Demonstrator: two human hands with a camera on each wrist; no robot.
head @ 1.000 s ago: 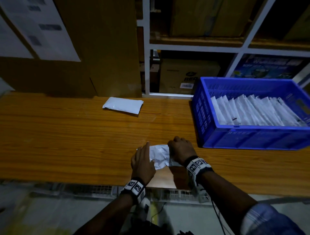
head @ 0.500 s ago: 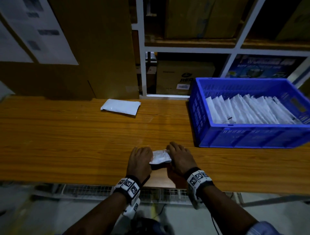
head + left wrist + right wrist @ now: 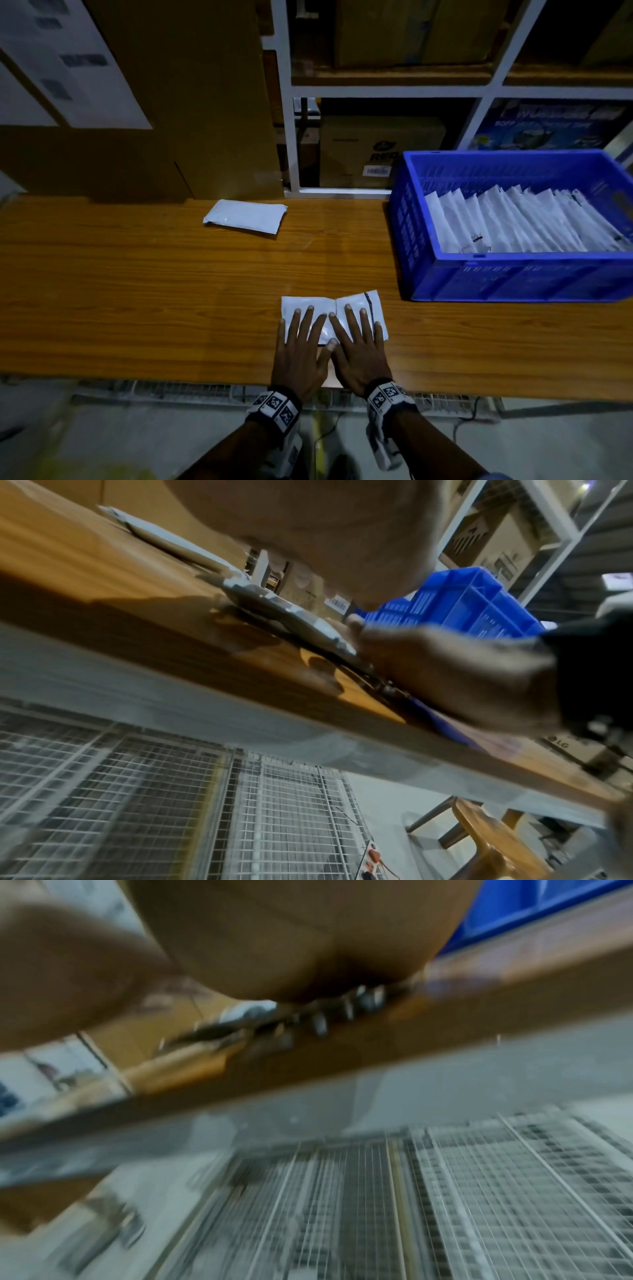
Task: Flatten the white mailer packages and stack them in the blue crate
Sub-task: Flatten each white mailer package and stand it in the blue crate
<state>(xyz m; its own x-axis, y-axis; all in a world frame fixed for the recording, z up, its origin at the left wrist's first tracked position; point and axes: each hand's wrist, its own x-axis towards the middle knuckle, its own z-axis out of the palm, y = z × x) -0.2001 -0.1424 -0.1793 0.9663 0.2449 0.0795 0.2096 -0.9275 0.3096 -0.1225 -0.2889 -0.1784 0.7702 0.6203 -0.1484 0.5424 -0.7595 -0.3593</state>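
Note:
A white mailer (image 3: 352,303) lies spread flat near the table's front edge. My left hand (image 3: 301,337) and right hand (image 3: 356,337) press on it side by side, palms down, fingers straight. The left wrist view shows the mailer (image 3: 281,612) squeezed thin under my palm, with my right hand (image 3: 455,669) beside it. The right wrist view is blurred. A second white mailer (image 3: 246,216) lies at the back of the table. The blue crate (image 3: 513,277) at the right holds several flat white mailers (image 3: 520,219) leaning in a row.
The wooden table (image 3: 137,291) ends just under my wrists, with wire mesh (image 3: 171,392) below its front edge. Cardboard boxes (image 3: 191,102) and a white shelving rack (image 3: 376,90) stand behind the table. The crate sits right of my hands.
The crumpled mailer bunched between my curled hands is now spread out flat. Both hands have opened and lie pressed on top of it.

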